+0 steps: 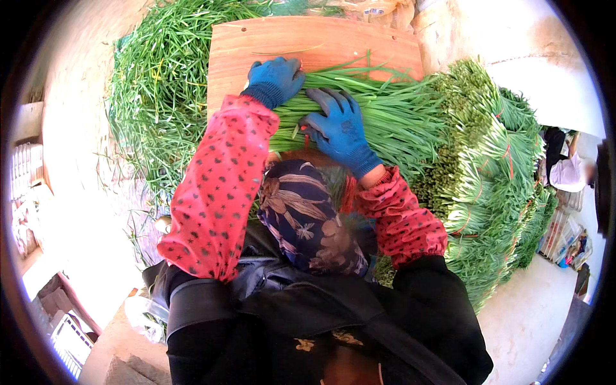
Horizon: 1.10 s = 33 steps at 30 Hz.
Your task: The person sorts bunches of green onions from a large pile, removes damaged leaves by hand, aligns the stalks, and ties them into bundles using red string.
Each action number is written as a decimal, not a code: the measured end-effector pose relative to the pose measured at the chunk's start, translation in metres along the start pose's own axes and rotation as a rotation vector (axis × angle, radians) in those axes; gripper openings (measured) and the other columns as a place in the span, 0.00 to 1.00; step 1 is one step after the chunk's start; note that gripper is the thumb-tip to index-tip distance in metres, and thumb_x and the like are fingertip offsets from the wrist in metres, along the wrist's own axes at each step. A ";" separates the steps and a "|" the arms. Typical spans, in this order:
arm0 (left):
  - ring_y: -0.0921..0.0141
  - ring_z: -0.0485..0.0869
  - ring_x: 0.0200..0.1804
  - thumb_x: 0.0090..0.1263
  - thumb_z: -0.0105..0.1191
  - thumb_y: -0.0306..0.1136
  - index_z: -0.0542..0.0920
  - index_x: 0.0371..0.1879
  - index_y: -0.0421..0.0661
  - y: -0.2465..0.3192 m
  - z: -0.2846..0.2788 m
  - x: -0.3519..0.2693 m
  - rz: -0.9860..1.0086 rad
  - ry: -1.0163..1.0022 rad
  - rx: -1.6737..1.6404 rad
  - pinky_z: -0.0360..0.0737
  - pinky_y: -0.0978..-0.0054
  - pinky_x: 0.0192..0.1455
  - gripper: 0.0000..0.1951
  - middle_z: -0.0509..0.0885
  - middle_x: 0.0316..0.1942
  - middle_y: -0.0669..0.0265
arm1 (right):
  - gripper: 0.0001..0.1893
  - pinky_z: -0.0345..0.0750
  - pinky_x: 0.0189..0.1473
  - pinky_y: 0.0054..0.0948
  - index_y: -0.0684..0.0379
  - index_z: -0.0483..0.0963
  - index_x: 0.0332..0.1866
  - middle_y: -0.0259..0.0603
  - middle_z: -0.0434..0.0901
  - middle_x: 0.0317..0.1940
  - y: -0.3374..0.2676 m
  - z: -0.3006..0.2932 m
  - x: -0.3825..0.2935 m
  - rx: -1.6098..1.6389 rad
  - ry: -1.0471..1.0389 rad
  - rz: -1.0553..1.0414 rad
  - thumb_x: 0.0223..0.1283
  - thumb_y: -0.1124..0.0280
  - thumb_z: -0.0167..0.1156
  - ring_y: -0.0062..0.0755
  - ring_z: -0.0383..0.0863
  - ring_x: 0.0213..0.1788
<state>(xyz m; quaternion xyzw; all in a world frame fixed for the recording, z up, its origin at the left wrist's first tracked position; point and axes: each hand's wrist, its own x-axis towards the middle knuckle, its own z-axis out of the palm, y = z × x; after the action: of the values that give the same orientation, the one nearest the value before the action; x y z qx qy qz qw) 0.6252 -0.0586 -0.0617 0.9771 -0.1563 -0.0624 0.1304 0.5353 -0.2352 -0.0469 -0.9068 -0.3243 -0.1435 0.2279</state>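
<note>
My left hand (276,83), in a blue work glove, is curled over the left end of a bunch of green garlic chives (399,108) on a wood-grain board (313,38). Its fingertips are partly hidden, so its grip is not clear. My right hand (340,127), gloved alike with dark fingertips, lies across the middle of the bunch. Between its thumb and a bent finger is a thin red tie (306,140), hanging at the near side of the leaves. The other fingers reach forward over the chives.
Loose chives (163,72) are heaped left of the board. Stacked bundles (481,192) with red ties stand close on the right. More red strands (347,195) hang below my right wrist. A plastic bag (144,317) lies lower left. Another person (570,171) is at far right.
</note>
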 end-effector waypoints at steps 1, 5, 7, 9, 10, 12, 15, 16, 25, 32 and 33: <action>0.57 0.80 0.41 0.63 0.45 0.45 0.76 0.44 0.53 0.002 -0.002 -0.007 0.012 -0.012 -0.038 0.71 0.58 0.46 0.15 0.80 0.38 0.58 | 0.07 0.58 0.60 0.52 0.47 0.76 0.27 0.39 0.68 0.56 -0.002 -0.002 0.001 0.000 0.010 0.000 0.43 0.59 0.63 0.45 0.64 0.58; 0.57 0.80 0.39 0.62 0.47 0.45 0.78 0.42 0.54 0.007 -0.012 -0.042 0.137 0.082 -0.161 0.71 0.59 0.48 0.14 0.78 0.40 0.59 | 0.06 0.57 0.60 0.53 0.47 0.78 0.24 0.41 0.66 0.58 -0.008 -0.025 0.015 -0.018 -0.051 -0.045 0.41 0.60 0.64 0.45 0.63 0.59; 0.57 0.80 0.38 0.62 0.48 0.43 0.79 0.40 0.53 0.008 -0.011 -0.054 0.274 0.280 -0.186 0.72 0.58 0.45 0.13 0.78 0.41 0.61 | 0.08 0.60 0.58 0.50 0.48 0.80 0.25 0.43 0.66 0.59 0.004 -0.025 0.019 0.018 -0.116 -0.083 0.44 0.57 0.61 0.46 0.64 0.58; 0.55 0.80 0.36 0.62 0.48 0.43 0.79 0.37 0.52 0.007 -0.010 -0.056 0.295 0.277 -0.243 0.74 0.57 0.41 0.12 0.80 0.36 0.59 | 0.10 0.61 0.56 0.48 0.48 0.80 0.28 0.44 0.66 0.59 0.018 -0.017 0.021 0.089 -0.203 -0.127 0.46 0.55 0.60 0.47 0.65 0.57; 0.54 0.80 0.36 0.62 0.47 0.44 0.80 0.36 0.51 0.003 -0.008 -0.052 0.260 0.209 -0.310 0.74 0.58 0.41 0.13 0.81 0.35 0.59 | 0.12 0.58 0.60 0.47 0.48 0.78 0.32 0.46 0.63 0.61 0.024 -0.017 0.022 0.171 -0.303 -0.103 0.47 0.53 0.60 0.52 0.63 0.60; 0.52 0.79 0.38 0.64 0.44 0.47 0.80 0.37 0.48 0.001 -0.008 -0.039 0.020 0.034 -0.379 0.75 0.59 0.42 0.17 0.82 0.32 0.55 | 0.11 0.60 0.57 0.46 0.47 0.79 0.34 0.45 0.66 0.59 0.024 -0.015 0.021 0.150 -0.321 -0.098 0.47 0.55 0.59 0.50 0.65 0.58; 0.54 0.80 0.41 0.63 0.43 0.49 0.81 0.40 0.49 -0.017 -0.001 0.014 -0.300 -0.125 -0.267 0.76 0.60 0.44 0.19 0.83 0.33 0.55 | 0.11 0.61 0.57 0.46 0.47 0.79 0.35 0.45 0.68 0.57 0.018 -0.009 0.022 0.140 -0.306 -0.089 0.46 0.57 0.59 0.50 0.66 0.57; 0.55 0.80 0.42 0.62 0.46 0.50 0.81 0.40 0.48 -0.010 -0.006 0.023 -0.328 -0.185 -0.227 0.76 0.60 0.44 0.20 0.82 0.35 0.55 | 0.11 0.60 0.57 0.46 0.48 0.78 0.35 0.45 0.68 0.56 0.017 -0.009 0.021 0.137 -0.293 -0.077 0.46 0.57 0.59 0.50 0.65 0.58; 0.57 0.81 0.41 0.55 0.54 0.48 0.82 0.36 0.46 0.003 0.021 0.039 -0.259 -0.113 -0.187 0.77 0.63 0.44 0.19 0.83 0.33 0.56 | 0.12 0.58 0.61 0.50 0.52 0.78 0.33 0.45 0.67 0.58 0.010 -0.014 0.012 0.181 -0.204 -0.028 0.44 0.59 0.61 0.51 0.64 0.59; 0.61 0.82 0.39 0.53 0.56 0.46 0.84 0.35 0.53 -0.009 0.013 0.007 -0.200 -0.102 -0.627 0.77 0.67 0.43 0.15 0.83 0.32 0.60 | 0.10 0.63 0.56 0.46 0.55 0.77 0.28 0.42 0.73 0.52 -0.001 -0.007 0.002 0.252 -0.004 0.057 0.44 0.60 0.61 0.46 0.71 0.52; 0.62 0.82 0.38 0.52 0.57 0.47 0.84 0.34 0.54 -0.007 0.010 -0.001 -0.174 -0.128 -0.680 0.77 0.67 0.42 0.14 0.83 0.31 0.60 | 0.10 0.65 0.54 0.44 0.56 0.77 0.26 0.42 0.75 0.48 0.000 -0.007 0.004 0.344 0.038 0.092 0.44 0.61 0.62 0.45 0.73 0.48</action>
<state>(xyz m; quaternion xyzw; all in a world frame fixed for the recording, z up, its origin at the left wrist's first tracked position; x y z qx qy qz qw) 0.6243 -0.0543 -0.0733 0.8816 -0.0508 -0.1830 0.4322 0.5372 -0.2367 -0.0399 -0.8654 -0.2977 -0.0923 0.3923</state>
